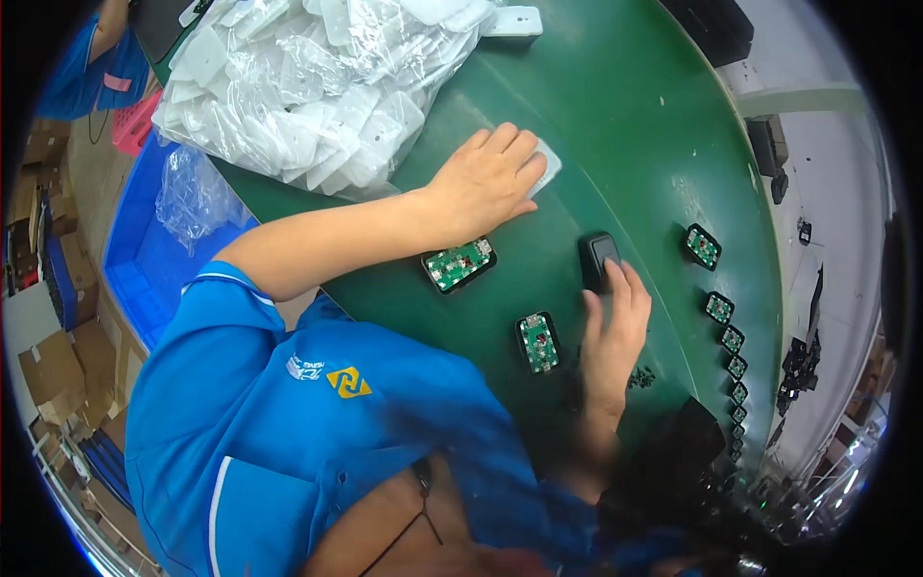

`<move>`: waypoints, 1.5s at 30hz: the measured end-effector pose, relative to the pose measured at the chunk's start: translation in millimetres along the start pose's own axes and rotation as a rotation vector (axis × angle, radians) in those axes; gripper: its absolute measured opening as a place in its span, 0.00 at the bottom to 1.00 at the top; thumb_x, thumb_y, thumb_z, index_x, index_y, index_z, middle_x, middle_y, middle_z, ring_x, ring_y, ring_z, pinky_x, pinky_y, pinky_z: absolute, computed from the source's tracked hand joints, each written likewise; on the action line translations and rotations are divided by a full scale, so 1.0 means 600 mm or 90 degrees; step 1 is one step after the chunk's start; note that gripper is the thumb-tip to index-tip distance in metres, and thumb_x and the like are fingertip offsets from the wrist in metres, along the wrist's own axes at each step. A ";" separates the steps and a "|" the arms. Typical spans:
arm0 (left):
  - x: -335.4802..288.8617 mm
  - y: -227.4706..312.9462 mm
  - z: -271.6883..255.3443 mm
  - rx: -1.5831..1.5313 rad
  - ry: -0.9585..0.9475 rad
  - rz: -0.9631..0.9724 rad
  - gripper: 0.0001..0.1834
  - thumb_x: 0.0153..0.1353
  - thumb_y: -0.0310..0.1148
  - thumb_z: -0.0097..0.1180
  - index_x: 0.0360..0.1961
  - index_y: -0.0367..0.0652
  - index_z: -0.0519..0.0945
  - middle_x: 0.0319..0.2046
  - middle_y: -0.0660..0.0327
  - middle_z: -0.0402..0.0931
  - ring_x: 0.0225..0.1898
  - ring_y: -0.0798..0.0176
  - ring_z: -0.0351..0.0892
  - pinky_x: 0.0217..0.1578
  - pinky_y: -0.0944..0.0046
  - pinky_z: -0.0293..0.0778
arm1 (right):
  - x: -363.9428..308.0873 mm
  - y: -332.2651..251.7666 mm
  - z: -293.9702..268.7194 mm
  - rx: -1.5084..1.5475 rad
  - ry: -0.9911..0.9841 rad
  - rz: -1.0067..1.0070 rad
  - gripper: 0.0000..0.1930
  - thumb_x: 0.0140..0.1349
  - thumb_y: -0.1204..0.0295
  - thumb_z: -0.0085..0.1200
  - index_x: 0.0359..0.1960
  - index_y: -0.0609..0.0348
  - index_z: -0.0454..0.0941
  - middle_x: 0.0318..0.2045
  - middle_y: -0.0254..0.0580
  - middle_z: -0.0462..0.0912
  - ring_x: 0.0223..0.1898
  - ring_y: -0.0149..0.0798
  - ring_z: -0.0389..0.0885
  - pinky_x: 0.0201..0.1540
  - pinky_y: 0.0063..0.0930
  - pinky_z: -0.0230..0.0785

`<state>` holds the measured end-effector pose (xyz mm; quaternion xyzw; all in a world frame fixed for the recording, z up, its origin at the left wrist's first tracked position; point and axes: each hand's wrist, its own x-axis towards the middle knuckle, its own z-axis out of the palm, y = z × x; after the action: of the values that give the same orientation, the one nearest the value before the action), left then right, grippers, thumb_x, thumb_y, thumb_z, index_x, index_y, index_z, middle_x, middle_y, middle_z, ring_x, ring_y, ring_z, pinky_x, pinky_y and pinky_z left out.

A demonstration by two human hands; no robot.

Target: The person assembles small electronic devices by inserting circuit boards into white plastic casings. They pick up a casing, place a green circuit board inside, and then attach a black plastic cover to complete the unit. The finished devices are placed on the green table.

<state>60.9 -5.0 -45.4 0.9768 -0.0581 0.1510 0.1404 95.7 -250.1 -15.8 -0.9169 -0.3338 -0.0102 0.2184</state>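
Note:
My left hand (486, 183) reaches across the green table with its fingers curled over a translucent white plate (550, 167), whose right edge shows past the fingers. Its grip underneath is hidden. To the right, my right hand (617, 332) has its fingers on a black rectangular case (598, 258), the thumb at the near end. Below my left forearm lies an open black case with a green circuit board (459, 265). A second circuit board in a black case (537, 342) lies between my body and my right hand.
A clear bag of white plates (317, 96) fills the far left of the table (615, 106). Several cased boards (718, 308) line the right edge. Small black pieces (641, 378) lie by my right wrist. A blue bin (144, 250) stands left; another person's arm (108, 29) shows beyond.

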 end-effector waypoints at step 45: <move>0.219 -0.073 0.048 -0.498 -0.245 -0.253 0.16 0.63 0.37 0.52 0.41 0.31 0.78 0.29 0.49 0.80 0.26 0.58 0.80 0.30 0.62 0.77 | 0.025 0.136 -0.113 0.370 0.203 0.311 0.12 0.61 0.71 0.57 0.45 0.62 0.80 0.39 0.38 0.82 0.41 0.26 0.78 0.46 0.18 0.68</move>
<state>200.5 19.0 -42.0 0.8533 0.0520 -0.0955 0.5100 166.1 -324.1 16.1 -0.8561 -0.0574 -0.0056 0.5136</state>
